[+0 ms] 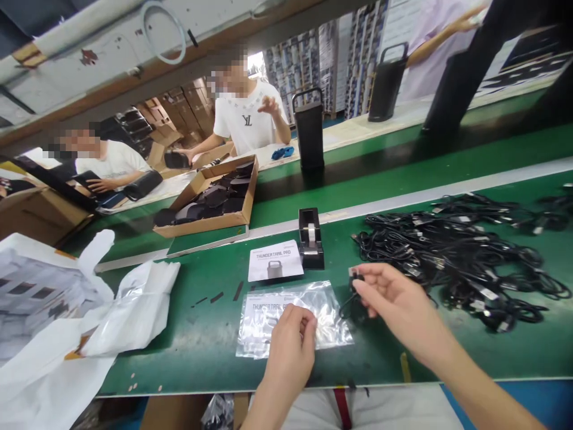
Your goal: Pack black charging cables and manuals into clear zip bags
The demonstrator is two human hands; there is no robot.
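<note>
My right hand (380, 289) pinches a black cable (357, 278) above the table (201, 364), beside the pile (468, 263). The bag (331, 328) is clear, creased, print showing through; my left hand (292, 337), fingers curled, partly blocks it; I cannot tell its grip. Tape dispenser (311, 242) and card (274, 261) sit beyond.

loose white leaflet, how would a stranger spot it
On the green worktable, find the black tape dispenser. The white leaflet lies directly left of it, with a handled device printed on it. Unlike the similar leaflet under clear plastic, this one lies uncovered.
</note>
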